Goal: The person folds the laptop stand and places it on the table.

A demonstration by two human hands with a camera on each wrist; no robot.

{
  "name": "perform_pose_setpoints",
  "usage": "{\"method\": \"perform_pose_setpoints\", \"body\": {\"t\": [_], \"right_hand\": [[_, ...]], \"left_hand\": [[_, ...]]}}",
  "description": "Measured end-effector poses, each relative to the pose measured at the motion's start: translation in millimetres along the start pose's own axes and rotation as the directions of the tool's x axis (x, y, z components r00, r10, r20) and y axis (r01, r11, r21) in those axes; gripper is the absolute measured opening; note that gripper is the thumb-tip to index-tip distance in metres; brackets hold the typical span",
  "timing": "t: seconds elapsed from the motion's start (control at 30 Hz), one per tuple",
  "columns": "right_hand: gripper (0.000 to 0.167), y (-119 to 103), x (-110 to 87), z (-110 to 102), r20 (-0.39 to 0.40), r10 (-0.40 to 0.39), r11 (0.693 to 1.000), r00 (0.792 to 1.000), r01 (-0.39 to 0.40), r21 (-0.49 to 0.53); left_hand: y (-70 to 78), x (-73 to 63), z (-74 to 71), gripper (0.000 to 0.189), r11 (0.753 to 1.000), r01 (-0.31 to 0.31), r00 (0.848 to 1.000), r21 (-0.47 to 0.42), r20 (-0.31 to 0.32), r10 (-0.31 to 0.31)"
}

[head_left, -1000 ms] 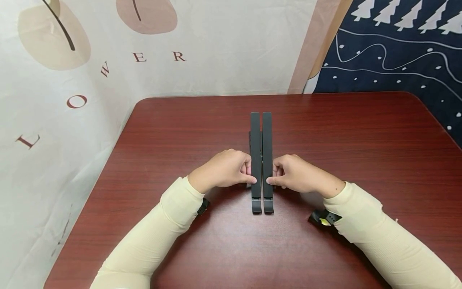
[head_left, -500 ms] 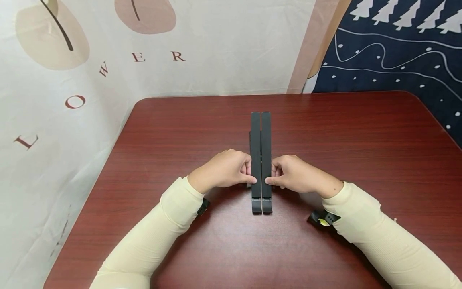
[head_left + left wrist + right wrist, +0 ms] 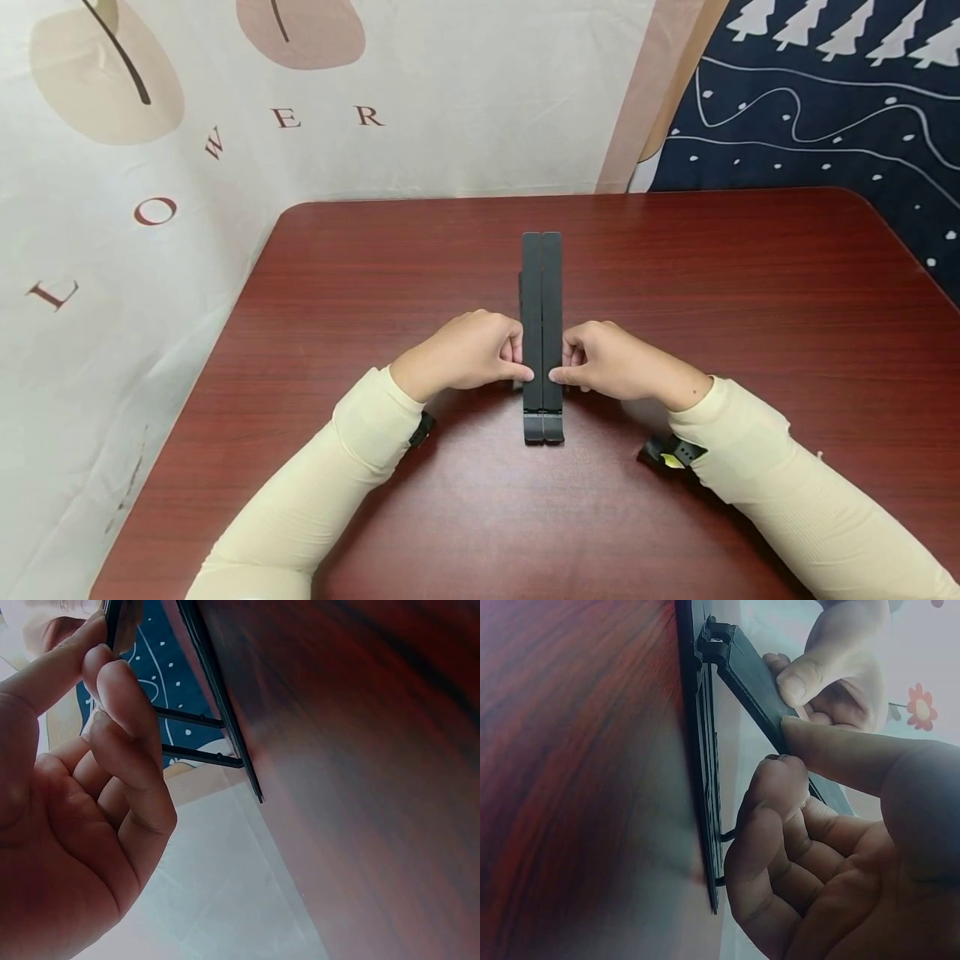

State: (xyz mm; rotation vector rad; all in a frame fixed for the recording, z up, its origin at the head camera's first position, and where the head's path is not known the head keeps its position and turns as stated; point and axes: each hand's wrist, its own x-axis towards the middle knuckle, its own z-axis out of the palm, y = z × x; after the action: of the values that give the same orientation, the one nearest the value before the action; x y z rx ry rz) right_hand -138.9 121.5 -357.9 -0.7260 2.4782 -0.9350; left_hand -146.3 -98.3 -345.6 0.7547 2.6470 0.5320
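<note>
Between the left hand [image 3: 474,352] and the right hand [image 3: 613,360], each pinching one side, the slim, black, plastic-looking twin-bar stand [image 3: 551,321] points lengthwise away; neither hand is nearer.

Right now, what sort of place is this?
Probably an indoor tabletop workspace, maybe a makeshift recording corner: a reddish-brown table, with a pale lettered sheet behind it and a navy tree-print sheet at far right.
</note>
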Motion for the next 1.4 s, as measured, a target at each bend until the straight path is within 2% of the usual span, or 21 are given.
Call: {"method": "perform_pose_setpoints", "body": {"t": [0.8,1.4], "right_hand": [[0.018,4.8,1.4,-1.6,0.075,-0.005,0.999,0.997,0.001,0.051],[0.017,3.3,0.0,-2.6,0.066,-0.014,0.999,0.998,0.012,0.04]], "left_hand": [[-1.6,-0.4,0.5,0.024,0.999,0.004,1.0,-0.049,0.012,-0.004],[-1.2,-1.5,-1.0,0.024,0.999,0.005,1.0,-0.044,0.006,-0.005]]}}
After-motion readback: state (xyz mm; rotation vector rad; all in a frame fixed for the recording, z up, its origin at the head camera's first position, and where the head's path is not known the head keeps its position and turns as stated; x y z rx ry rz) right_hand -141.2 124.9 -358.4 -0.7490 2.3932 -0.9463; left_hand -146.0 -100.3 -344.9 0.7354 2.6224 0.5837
